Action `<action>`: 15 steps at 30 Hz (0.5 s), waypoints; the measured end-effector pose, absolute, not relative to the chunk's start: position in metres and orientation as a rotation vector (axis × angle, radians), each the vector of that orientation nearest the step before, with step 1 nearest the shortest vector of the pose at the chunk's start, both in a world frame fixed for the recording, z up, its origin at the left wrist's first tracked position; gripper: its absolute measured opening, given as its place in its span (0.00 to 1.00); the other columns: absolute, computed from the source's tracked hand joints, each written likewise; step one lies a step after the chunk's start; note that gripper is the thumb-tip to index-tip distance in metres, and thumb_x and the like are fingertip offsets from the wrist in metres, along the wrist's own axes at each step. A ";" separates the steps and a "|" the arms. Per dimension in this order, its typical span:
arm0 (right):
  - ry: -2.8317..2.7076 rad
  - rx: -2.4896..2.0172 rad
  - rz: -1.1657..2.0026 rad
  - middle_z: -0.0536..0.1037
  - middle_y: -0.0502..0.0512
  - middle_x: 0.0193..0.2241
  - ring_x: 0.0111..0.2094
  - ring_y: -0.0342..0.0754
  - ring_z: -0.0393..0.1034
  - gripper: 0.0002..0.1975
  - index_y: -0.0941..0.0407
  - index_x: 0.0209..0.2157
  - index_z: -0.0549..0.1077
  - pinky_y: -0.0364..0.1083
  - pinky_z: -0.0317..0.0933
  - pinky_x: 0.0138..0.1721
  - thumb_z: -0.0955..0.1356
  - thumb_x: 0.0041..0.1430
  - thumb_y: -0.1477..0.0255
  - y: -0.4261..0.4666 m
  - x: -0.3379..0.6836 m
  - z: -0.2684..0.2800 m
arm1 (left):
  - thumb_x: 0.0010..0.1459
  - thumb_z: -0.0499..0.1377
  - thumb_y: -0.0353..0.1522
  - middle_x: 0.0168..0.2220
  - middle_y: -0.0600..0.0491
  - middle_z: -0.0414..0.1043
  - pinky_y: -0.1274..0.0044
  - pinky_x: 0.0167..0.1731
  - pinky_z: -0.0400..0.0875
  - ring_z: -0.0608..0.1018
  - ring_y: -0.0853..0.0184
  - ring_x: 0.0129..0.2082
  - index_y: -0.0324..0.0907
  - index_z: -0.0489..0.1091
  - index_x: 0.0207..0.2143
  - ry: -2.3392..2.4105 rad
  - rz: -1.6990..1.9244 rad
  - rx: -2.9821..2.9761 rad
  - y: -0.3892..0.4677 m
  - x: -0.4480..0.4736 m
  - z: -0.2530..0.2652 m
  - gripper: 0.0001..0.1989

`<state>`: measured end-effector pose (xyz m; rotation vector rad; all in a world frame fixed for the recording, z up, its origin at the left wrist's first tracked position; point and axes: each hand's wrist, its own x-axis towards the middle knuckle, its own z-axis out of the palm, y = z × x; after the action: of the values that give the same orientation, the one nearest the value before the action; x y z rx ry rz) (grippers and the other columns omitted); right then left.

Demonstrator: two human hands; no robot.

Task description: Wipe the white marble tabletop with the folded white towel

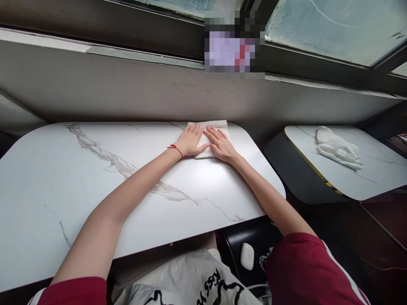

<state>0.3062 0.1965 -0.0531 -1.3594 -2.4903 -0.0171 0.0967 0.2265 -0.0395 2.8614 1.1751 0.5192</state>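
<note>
A folded white cloth [203,153] lies flat near the far right edge of a white marble-patterned tabletop [203,182]. Both hands press down on it from above. My left hand [190,141], with a red string bracelet at the wrist, covers the cloth's left part, palm down with fingers extended. Over its right part rests my right hand [221,145], also flat, fingers stretched out. The thumbs almost meet in the middle. Some of the cloth is hidden under the palms.
On a second marble-patterned table [378,182] at the right lies a crumpled white cloth [338,148]. A grey wall [127,84] and dark window frames stand behind. Below the near edge, a white rounded case [247,256] sits on a black surface. Printed fabric [187,275] covers my lap.
</note>
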 end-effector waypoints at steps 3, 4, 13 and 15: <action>-2.501 -1.345 -0.025 0.53 0.63 0.73 0.74 0.57 0.44 0.33 0.60 0.72 0.54 0.63 0.41 0.73 0.54 0.68 0.66 0.180 0.303 -0.053 | 0.66 0.53 0.46 0.68 0.29 0.59 0.58 0.67 0.54 0.62 0.45 0.69 0.26 0.60 0.65 1.153 0.521 2.887 0.212 0.092 -0.040 0.36; -2.505 -1.341 -0.031 0.53 0.63 0.73 0.74 0.57 0.44 0.33 0.60 0.72 0.54 0.64 0.41 0.72 0.54 0.68 0.67 0.174 0.302 -0.052 | 0.66 0.53 0.46 0.67 0.29 0.59 0.58 0.67 0.53 0.62 0.45 0.68 0.26 0.60 0.65 1.145 0.524 2.896 0.206 0.091 -0.040 0.37; -2.549 -1.306 -0.096 0.47 0.63 0.74 0.75 0.62 0.40 0.37 0.56 0.76 0.36 0.68 0.44 0.71 0.54 0.70 0.68 0.070 0.277 -0.047 | 0.66 0.50 0.50 0.69 0.28 0.56 0.54 0.68 0.50 0.57 0.41 0.71 0.26 0.57 0.67 0.920 0.467 2.949 0.118 0.056 -0.035 0.41; -2.517 -1.327 -0.087 0.44 0.59 0.75 0.75 0.62 0.39 0.39 0.53 0.75 0.29 0.69 0.45 0.71 0.55 0.70 0.68 0.037 0.268 -0.045 | 0.65 0.50 0.51 0.70 0.29 0.55 0.54 0.69 0.50 0.55 0.42 0.72 0.27 0.56 0.68 0.863 0.459 2.928 0.095 0.049 -0.034 0.41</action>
<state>0.2677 0.0371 -0.0447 -1.3269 -2.5172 -0.0871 0.0487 0.0947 -0.0343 2.9275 0.8634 0.4591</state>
